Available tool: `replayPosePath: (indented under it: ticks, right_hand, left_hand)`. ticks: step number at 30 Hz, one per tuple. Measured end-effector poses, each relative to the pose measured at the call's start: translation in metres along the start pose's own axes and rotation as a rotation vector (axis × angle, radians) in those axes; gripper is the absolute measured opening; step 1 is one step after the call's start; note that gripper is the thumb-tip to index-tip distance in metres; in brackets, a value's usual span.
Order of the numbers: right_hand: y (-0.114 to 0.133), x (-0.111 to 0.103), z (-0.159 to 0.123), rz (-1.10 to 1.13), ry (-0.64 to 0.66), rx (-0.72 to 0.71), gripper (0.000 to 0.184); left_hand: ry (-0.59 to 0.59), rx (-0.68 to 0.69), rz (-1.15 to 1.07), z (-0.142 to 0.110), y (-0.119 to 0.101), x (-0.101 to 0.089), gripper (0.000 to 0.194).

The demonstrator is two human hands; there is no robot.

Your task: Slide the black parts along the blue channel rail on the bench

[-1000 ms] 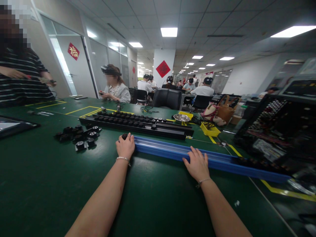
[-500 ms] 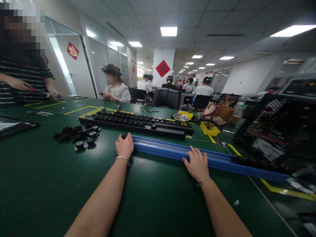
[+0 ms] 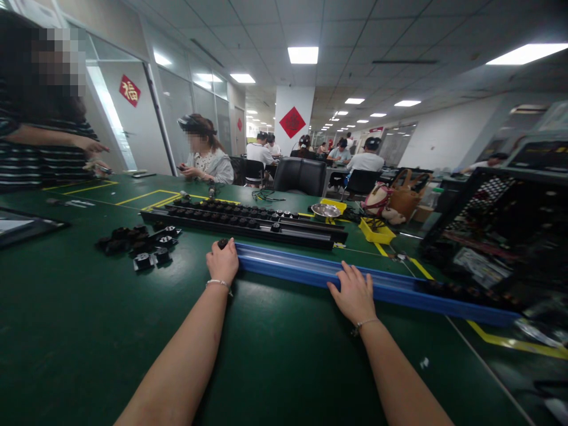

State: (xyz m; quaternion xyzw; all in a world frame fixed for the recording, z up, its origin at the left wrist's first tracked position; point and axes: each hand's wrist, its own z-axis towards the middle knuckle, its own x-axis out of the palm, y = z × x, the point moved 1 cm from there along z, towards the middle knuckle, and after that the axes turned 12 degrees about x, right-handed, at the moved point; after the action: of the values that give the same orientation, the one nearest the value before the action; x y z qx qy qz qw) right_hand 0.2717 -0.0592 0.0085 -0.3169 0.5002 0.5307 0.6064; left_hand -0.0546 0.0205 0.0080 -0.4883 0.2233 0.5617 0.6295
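Observation:
A long blue rail [image 3: 306,267] lies across the green table [image 3: 75,331] in front of me. My left hand [image 3: 222,261] is curled at the rail's left end, fingers closed on a small black part [image 3: 222,242]. My right hand [image 3: 354,293] rests on the rail near its middle, fingers spread over its near edge. Several black parts sit in the rail's far right end [image 3: 465,293].
Black rails [image 3: 242,223] loaded with black parts lie behind the blue one. Loose black parts [image 3: 137,244] are heaped at the left. A yellow tray [image 3: 377,232], a metal dish [image 3: 326,210] and bags [image 3: 393,201] stand beyond. A black crate [image 3: 501,231] is at right. A person in stripes [image 3: 42,148] works at far left.
My hands have barely moved; the left has edged slightly along the rail's end. The person in stripes at the far left has shifted their hands.

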Motion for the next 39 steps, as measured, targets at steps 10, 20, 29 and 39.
replayPosePath:
  ticks: [10,20,29,39]
  right_hand:
    - [-0.001,0.000,-0.001,-0.003,-0.002,-0.003,0.033]
    - [-0.001,0.000,0.000,0.008,0.004,-0.003,0.034]
    - [-0.001,-0.002,0.000,-0.003,0.006,0.004,0.033]
    - [-0.003,0.001,0.000,-0.001,-0.009,0.004,0.032]
  left_hand:
    - [-0.043,-0.043,-0.030,0.002,0.004,-0.002,0.045]
    - [-0.046,-0.076,-0.069,0.005,0.008,-0.003,0.050]
    - [-0.073,-0.128,-0.173,0.008,0.014,-0.001,0.048]
    - [-0.076,-0.143,-0.210,0.009,0.018,-0.002,0.047]
